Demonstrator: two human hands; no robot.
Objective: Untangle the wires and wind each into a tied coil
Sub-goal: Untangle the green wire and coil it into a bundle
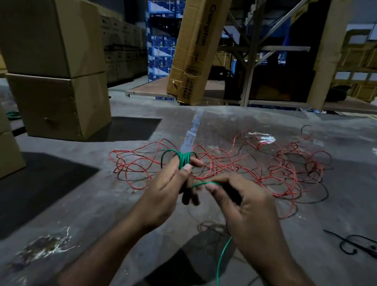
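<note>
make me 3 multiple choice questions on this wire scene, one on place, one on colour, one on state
1. Where is the red wire?
A. on the boxes
B. loose on the floor beyond the hands
C. round a wrist

2. What colour is the wire being coiled?
A. green
B. yellow
C. white

3. What is the right hand doing?
A. resting flat
B. hanging idle
C. pinching the wire

Answers: B, it sprawls on the concrete; A, the green coil sits in the left hand; C, its fingertips grip the green strand.

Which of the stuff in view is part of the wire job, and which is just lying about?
Job: green wire coil in left hand; green wire tail from right hand; red and black tangle; black wire.
Lying about: cardboard boxes; blue cartons; tall carton.
</note>
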